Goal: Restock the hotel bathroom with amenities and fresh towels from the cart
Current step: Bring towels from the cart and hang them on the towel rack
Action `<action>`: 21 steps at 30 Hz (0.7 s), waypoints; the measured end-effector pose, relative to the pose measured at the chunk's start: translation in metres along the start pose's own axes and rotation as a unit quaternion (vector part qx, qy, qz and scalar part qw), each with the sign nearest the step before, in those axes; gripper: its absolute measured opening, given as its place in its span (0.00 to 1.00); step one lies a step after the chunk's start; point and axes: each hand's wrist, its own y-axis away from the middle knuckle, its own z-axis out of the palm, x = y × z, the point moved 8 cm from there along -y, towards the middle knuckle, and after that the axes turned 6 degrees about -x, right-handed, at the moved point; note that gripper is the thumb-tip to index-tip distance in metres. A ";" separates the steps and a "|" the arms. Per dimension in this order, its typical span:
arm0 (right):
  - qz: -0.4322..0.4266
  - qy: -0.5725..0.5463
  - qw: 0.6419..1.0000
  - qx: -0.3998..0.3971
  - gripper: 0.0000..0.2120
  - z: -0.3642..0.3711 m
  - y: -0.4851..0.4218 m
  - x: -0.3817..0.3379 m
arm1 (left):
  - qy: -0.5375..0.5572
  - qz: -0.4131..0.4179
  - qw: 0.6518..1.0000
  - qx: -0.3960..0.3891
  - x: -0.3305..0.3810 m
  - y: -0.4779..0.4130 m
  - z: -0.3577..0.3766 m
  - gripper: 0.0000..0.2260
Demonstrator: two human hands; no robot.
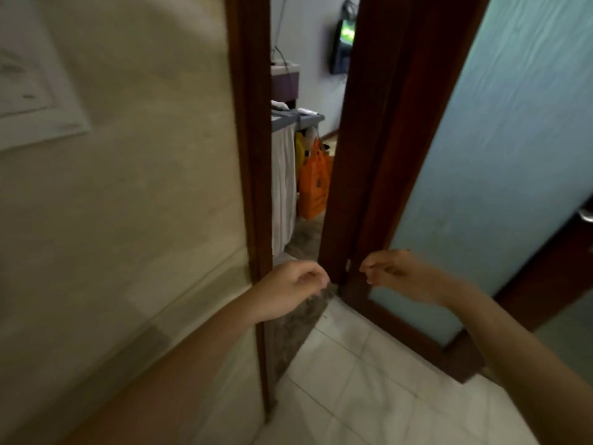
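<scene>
We hold the left hand [288, 289] and right hand [396, 273] loosely curled and empty before the door [500, 155], with the cart [296, 118] beyond the doorway, beside an orange bag [314, 184].

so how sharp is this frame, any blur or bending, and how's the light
head view: soft throughout, motion blur heaviest on the wall, left hand and right hand; wide-angle bending leans the door frame and frosted glass door; light is dim and flat, no glare; the orange bag beyond the gap reads clearest
</scene>
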 end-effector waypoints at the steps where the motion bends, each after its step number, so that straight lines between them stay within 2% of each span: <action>1: 0.006 0.000 1.000 0.012 0.06 -0.003 -0.004 0.011 | 0.011 0.000 1.000 -0.009 -0.001 -0.012 0.003 0.06; 5: 0.018 -0.047 0.998 0.049 0.06 -0.011 -0.026 0.057 | 0.089 -0.030 0.995 -0.033 -0.005 -0.064 0.011 0.09; 8: 0.003 -0.069 0.996 0.054 0.10 -0.020 -0.056 0.085 | 0.232 -0.068 0.970 0.017 -0.013 -0.110 0.006 0.10; 9: -0.005 -0.073 0.996 0.056 0.11 -0.027 -0.068 0.093 | 0.247 -0.073 0.966 0.034 -0.015 -0.127 0.003 0.11; 12: -0.025 -0.089 0.995 0.047 0.14 -0.055 -0.107 0.124 | 0.215 -0.068 0.972 0.061 -0.014 -0.181 -0.004 0.11; 15: -0.048 -0.092 0.994 0.038 0.11 -0.089 -0.153 0.156 | 0.186 -0.079 0.974 0.099 -0.015 -0.233 -0.020 0.11; 21: -0.092 -0.101 0.991 0.006 0.10 -0.131 -0.237 0.195 | 0.224 -0.121 0.948 0.193 -0.032 -0.306 -0.055 0.10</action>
